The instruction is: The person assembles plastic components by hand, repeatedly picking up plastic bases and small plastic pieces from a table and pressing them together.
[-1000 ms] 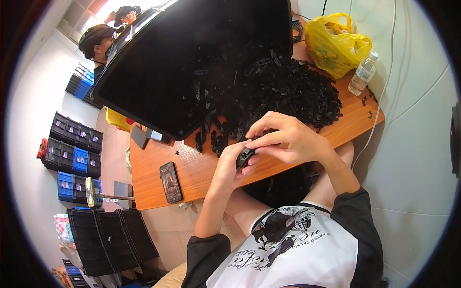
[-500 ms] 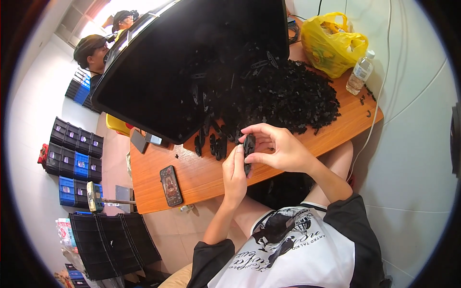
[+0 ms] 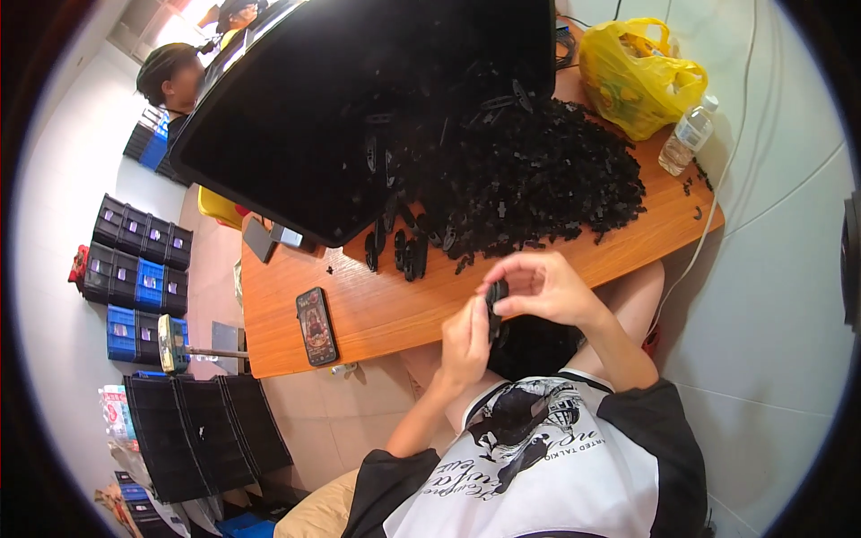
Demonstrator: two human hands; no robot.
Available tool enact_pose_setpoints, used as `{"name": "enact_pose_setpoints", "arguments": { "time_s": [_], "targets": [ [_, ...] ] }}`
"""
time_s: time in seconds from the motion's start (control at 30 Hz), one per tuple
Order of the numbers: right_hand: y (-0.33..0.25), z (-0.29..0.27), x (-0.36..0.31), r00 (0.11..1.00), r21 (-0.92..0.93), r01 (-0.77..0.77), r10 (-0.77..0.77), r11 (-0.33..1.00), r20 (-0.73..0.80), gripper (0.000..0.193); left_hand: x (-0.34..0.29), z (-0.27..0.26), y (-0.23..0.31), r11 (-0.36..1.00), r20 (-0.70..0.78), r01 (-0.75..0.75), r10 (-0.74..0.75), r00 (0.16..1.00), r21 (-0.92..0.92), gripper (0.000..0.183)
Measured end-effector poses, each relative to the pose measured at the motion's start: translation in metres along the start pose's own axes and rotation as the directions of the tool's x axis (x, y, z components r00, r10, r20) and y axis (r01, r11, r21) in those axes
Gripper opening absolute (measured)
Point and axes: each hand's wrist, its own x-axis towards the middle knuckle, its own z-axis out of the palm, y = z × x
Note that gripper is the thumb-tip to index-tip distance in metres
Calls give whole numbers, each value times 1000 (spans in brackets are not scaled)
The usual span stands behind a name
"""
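Both my hands meet over the table's near edge, around a small elongated black plastic part (image 3: 494, 309). My left hand (image 3: 465, 341) grips it from the left with the thumb pressed along its side. From the right, the thumb and fingers of my right hand (image 3: 549, 289) pinch its upper end. My fingers cover much of the part, so its details are hidden. Beyond my hands spreads a big pile of small black plastic pieces (image 3: 556, 179). Several longer black oval parts (image 3: 410, 255) lie in a group left of that pile.
A large black bin (image 3: 296, 152) lies tipped on the wooden table (image 3: 386, 318). A phone (image 3: 316, 326) rests at the left. On the far right stand a yellow plastic bag (image 3: 641, 76) and a bottle (image 3: 689, 136). Stacked crates (image 3: 139, 233) line the left, near another person (image 3: 170, 81).
My hands, still holding the black part, have moved nearer my body and slightly right, away from the pile. The whole view has shifted a little.
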Motion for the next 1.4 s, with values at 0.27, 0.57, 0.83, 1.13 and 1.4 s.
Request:
{"name": "enact_pose_setpoints", "arguments": {
  "time_s": [0.27, 0.57, 0.83, 1.13, 1.4],
  "targets": [
    [60, -15, -65, 968, -185, -218, 188, 958, -167, 26, -39, -10, -65, 963, 37, 25, -37, 999, 269, 20],
    [69, -46, -61, 925, -421, -364, 267, 831, -272, 27, 51, -76, -148, 837, -447, 118, 161, 880, 534, 20],
    [86, -62, 3, 840, -858, -89, -425, 505, -337, 10, 66, -75, -156, 809, -347, -33, 288, 893, 587, 16],
    [101, -55, -4, 830, -957, 0, -534, 289, -161, 13, 56, -71, -164, 842, -429, -22, 297, 853, 539, 17],
    [98, -59, -16, 831, -974, 76, -553, 213, -56, 10, 32, -75, -159, 697, -375, 7, 377, 847, 717, 24]
  ]
}}
